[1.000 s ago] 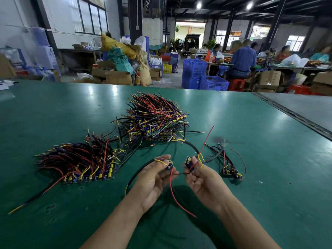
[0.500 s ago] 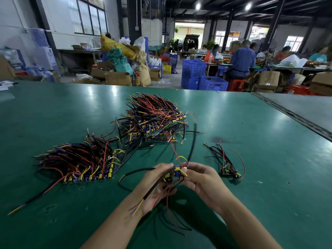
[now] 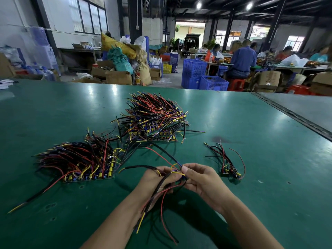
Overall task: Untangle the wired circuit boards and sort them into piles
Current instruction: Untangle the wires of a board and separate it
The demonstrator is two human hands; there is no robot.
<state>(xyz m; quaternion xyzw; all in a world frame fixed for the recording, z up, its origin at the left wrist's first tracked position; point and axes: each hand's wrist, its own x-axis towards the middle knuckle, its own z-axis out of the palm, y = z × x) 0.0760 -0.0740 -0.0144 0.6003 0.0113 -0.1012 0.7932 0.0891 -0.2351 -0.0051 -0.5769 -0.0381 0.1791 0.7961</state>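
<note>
Head view: you hold 1 wired circuit board point(image 3: 179, 173) between both hands, just above the near middle of the table point(image 3: 269, 141). The board itself is mostly hidden by fingers; only blue and yellow bits show.

Your left hand point(image 3: 156, 178) is turned palm-up, with its fingers curled round the board's wires. Your right hand point(image 3: 201, 178) comes in from the right, thumb on top, and pinches the board end with curled fingers. The fingertips of the 2 hands nearly meet. Both forearms are bare and angle in from the bottom edge.

Black, red and yellow-tipped wires hang from the grip over your left wrist toward you. 1 black wire runs up and away toward the far pile, and 1 more curves off to the left.

There are 3 piles on the table:
- left pile point(image 3: 77, 162), large, its boards lined up along the near edge and its wires fanned left
- far pile point(image 3: 154, 119), large, behind your hands; stray wires from it reach into the left pile
- small pile point(image 3: 228, 162), only a few boards, to the right and apart from the other 2

Beyond the table are blue crates point(image 3: 204, 76), cardboard boxes point(image 3: 118, 77) and seated people point(image 3: 242, 60) at other benches.
</note>
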